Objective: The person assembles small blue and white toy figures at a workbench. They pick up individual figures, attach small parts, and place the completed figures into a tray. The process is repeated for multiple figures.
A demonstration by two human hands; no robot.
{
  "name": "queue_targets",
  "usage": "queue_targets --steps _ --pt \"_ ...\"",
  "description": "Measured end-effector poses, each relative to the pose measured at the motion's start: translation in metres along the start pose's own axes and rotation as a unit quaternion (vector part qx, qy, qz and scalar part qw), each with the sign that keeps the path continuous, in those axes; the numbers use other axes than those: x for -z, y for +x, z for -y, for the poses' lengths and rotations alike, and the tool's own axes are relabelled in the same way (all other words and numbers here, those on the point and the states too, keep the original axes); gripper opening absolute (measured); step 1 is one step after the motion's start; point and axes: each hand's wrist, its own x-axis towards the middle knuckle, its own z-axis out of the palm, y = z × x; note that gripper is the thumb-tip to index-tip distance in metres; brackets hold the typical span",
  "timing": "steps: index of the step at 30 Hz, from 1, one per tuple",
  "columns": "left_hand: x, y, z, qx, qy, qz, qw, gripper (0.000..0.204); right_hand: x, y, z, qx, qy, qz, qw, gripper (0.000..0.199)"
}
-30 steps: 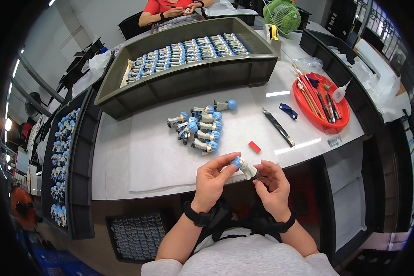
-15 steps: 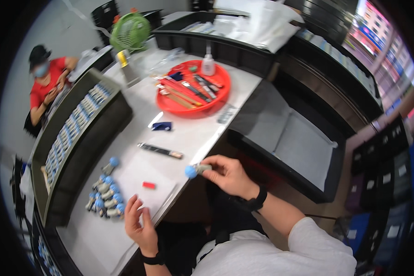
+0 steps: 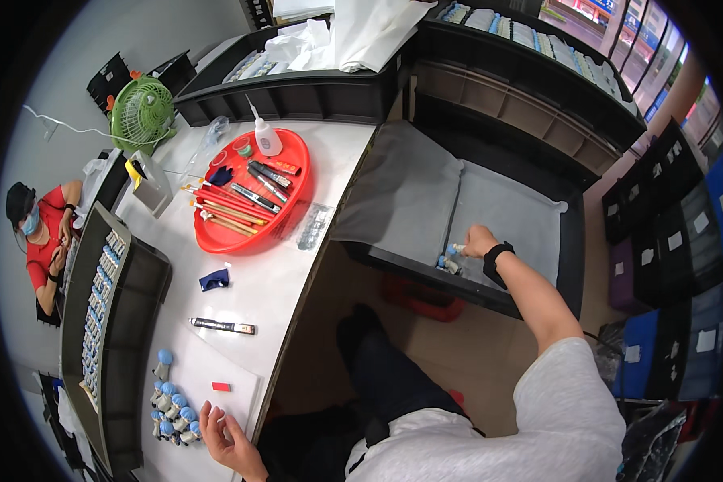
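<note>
My right hand [image 3: 479, 241] is closed on a small figurine [image 3: 457, 249] with a light blue top, mostly covered by the fingers. It is over the near left part of a black tray [image 3: 569, 277] lined with pale sheet. Close below it lies another blue and grey figurine [image 3: 448, 264], against the tray's near edge. Over the white table, my left hand [image 3: 231, 443] is open with its fingers apart, holding nothing. Beside those fingers are a small red block [image 3: 221, 387] and a cluster of blue-topped grey figurines [image 3: 175, 414]. One more figurine [image 3: 162, 365] stands just behind the cluster.
A pen [image 3: 223, 326] and a dark blue cloth [image 3: 214, 279] lie on the table [image 3: 297, 277]. Farther back, a red basin [image 3: 297, 193] holds brushes, markers and a squeeze bottle [image 3: 267, 140]. Crates of figurines [image 3: 124, 353] border the table. A person [image 3: 52, 233] sits far left.
My right hand has carried the figurine away from the table edge, rightward and farther off, into the black tray. My left hand stays open near the red block. The view has shifted.
</note>
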Motion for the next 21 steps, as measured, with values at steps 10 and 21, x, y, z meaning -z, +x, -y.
queue_targets --steps 10,21 --pt "-0.004 -0.001 -0.012 -0.018 0.013 -0.004 1.0 0.025 -0.036 0.033 -0.013 0.008 0.102 0.097 0.99 0.021" --pt "0.01 0.02 -0.036 -0.066 0.02 0.049 0.996 0.021 -0.059 0.081 -0.087 0.151 0.061 -0.084 0.983 0.03"
